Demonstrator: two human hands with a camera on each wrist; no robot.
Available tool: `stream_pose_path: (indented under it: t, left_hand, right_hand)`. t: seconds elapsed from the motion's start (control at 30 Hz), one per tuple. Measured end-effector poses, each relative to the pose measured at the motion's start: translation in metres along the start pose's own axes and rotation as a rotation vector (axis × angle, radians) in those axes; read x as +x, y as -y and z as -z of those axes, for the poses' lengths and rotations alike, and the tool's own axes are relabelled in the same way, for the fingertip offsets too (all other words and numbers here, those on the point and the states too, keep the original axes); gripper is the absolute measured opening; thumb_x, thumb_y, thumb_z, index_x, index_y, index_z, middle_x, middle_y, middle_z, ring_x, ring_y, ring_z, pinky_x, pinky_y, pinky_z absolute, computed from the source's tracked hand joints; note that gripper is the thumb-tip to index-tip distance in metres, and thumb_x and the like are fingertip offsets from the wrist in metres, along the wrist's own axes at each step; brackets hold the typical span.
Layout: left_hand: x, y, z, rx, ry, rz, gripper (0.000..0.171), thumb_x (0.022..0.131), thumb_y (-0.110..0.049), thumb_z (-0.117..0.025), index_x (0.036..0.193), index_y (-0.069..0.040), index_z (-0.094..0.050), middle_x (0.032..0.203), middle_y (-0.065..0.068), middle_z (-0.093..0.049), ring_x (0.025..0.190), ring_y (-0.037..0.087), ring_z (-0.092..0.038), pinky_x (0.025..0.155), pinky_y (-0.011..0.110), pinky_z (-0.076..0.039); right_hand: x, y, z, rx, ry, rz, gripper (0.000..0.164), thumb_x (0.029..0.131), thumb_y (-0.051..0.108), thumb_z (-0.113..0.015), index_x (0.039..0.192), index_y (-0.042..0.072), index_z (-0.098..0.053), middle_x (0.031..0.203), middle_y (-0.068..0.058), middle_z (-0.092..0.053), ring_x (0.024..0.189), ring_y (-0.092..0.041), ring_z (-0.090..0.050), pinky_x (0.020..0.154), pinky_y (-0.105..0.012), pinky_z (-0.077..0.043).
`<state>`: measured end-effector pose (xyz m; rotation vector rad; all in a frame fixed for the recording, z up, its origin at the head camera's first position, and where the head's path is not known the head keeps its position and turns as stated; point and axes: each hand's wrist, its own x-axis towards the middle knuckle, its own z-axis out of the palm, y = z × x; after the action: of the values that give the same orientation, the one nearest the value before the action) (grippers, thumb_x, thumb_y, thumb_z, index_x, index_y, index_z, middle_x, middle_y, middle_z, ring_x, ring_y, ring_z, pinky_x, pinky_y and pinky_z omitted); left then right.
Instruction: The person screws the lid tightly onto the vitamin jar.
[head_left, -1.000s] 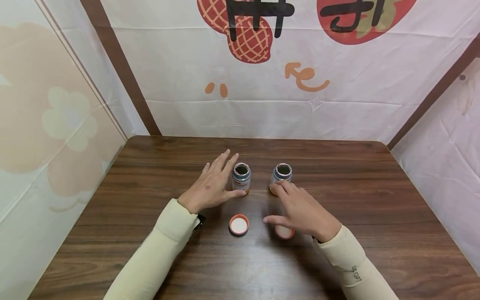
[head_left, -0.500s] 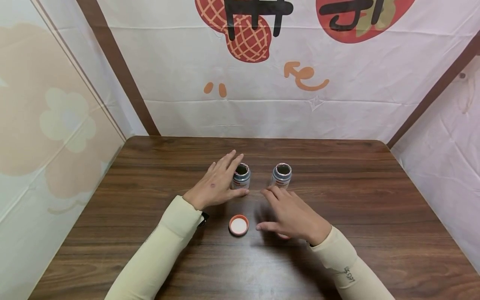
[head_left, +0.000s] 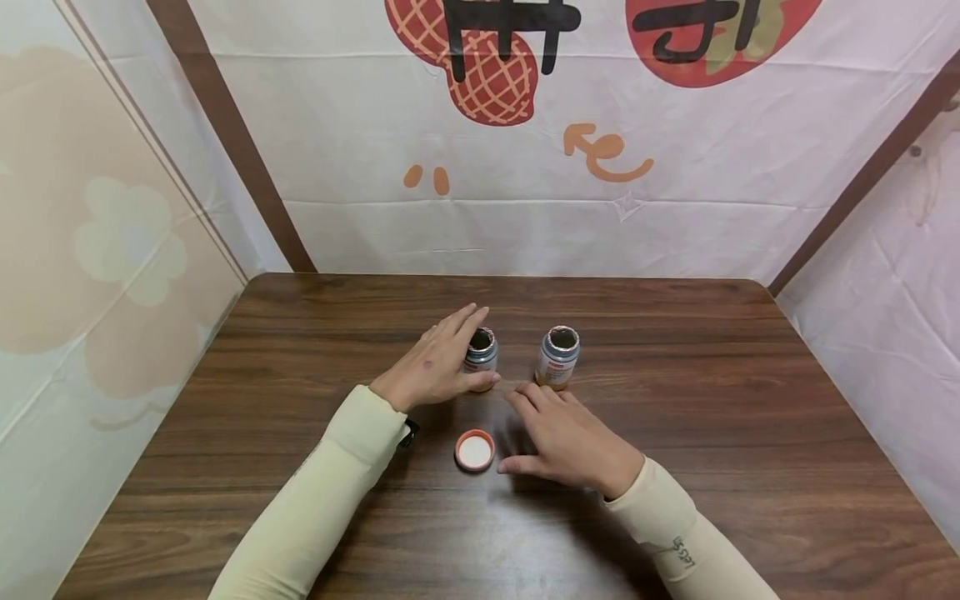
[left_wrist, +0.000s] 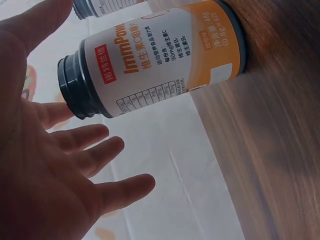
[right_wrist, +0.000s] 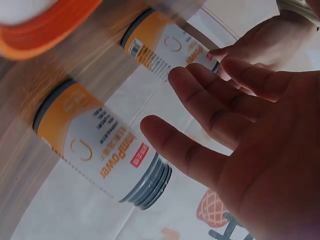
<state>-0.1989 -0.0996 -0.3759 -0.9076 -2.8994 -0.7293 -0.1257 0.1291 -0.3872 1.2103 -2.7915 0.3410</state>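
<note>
Two uncapped ImmPower vitamin bottles stand upright on the table, the left bottle (head_left: 482, 357) and the right bottle (head_left: 557, 364). My left hand (head_left: 435, 362) curves around the left bottle, fingers behind it and thumb in front. In the left wrist view a gap shows between thumb and fingers, with the bottle (left_wrist: 165, 57) just beyond. My right hand (head_left: 566, 437) hovers with spread fingers in front of the right bottle, thumb near an upturned orange-rimmed cap (head_left: 474, 451). A second cap is hidden under that hand. An orange cap rim (right_wrist: 60, 32) shows in the right wrist view.
The brown wood-grain table (head_left: 360, 517) reaches back to a printed white cloth (head_left: 525, 233). Further cloth walls (head_left: 127, 333) close in the sides.
The right hand has shifted left and toward the body, away from the right bottle, covering the right cap. The left hand has moved slightly right around the left bottle.
</note>
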Motion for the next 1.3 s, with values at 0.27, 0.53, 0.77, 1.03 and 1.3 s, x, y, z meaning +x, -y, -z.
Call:
stream_pose_path:
  t: [0.27, 0.53, 0.77, 1.03, 1.3]
  left_hand:
    - [0.002, 0.004, -0.003, -0.02, -0.002, -0.013, 0.09, 0.091, -0.041, -0.073, 0.156, -0.003, -0.025, 0.157, 0.021, -0.032, 0.143, 0.035, -0.033, 0.113, 0.054, -0.029]
    - [0.006, 0.007, -0.006, -0.093, 0.032, 0.032, 0.091, 0.092, -0.041, -0.072, 0.158, -0.004, -0.02, 0.158, 0.019, -0.029, 0.142, 0.034, -0.033, 0.111, 0.051, -0.034]
    - [0.01, 0.009, -0.009, -0.181, 0.066, 0.103, 0.093, 0.092, -0.04, -0.073, 0.157, -0.001, -0.018, 0.158, 0.02, -0.029, 0.141, 0.033, -0.036, 0.11, 0.049, -0.035]
    - [0.01, 0.01, -0.013, -0.226, 0.031, 0.122, 0.087, 0.089, -0.038, -0.076, 0.15, 0.003, -0.029, 0.136, 0.022, -0.051, 0.124, 0.032, -0.052, 0.103, 0.047, -0.043]
    - [0.011, 0.012, -0.018, -0.273, 0.01, 0.111, 0.071, 0.089, -0.033, -0.077, 0.139, 0.0, -0.039, 0.118, 0.014, -0.059, 0.108, 0.025, -0.06, 0.094, 0.042, -0.049]
  right_hand:
    - [0.005, 0.008, -0.009, -0.028, 0.056, 0.033, 0.082, 0.085, 0.06, -0.07, 0.137, -0.001, -0.052, 0.13, -0.012, -0.054, 0.122, -0.028, -0.052, 0.097, -0.049, -0.045]
    - [0.009, 0.013, -0.012, -0.039, 0.062, 0.036, 0.084, 0.084, 0.06, -0.071, 0.138, -0.001, -0.051, 0.13, -0.011, -0.054, 0.121, -0.028, -0.054, 0.093, -0.046, -0.047]
    - [0.013, 0.016, -0.013, -0.055, 0.087, 0.029, 0.083, 0.084, 0.058, -0.072, 0.14, 0.0, -0.05, 0.13, -0.009, -0.055, 0.119, -0.028, -0.055, 0.093, -0.047, -0.046]
    - [0.018, 0.021, -0.016, -0.07, 0.135, 0.001, 0.081, 0.084, 0.056, -0.073, 0.142, 0.003, -0.049, 0.131, -0.008, -0.055, 0.115, -0.025, -0.057, 0.087, -0.045, -0.046]
    - [0.021, 0.026, -0.022, -0.093, 0.175, -0.015, 0.077, 0.083, 0.051, -0.077, 0.139, 0.004, -0.051, 0.125, -0.007, -0.057, 0.109, -0.023, -0.058, 0.078, -0.039, -0.044]
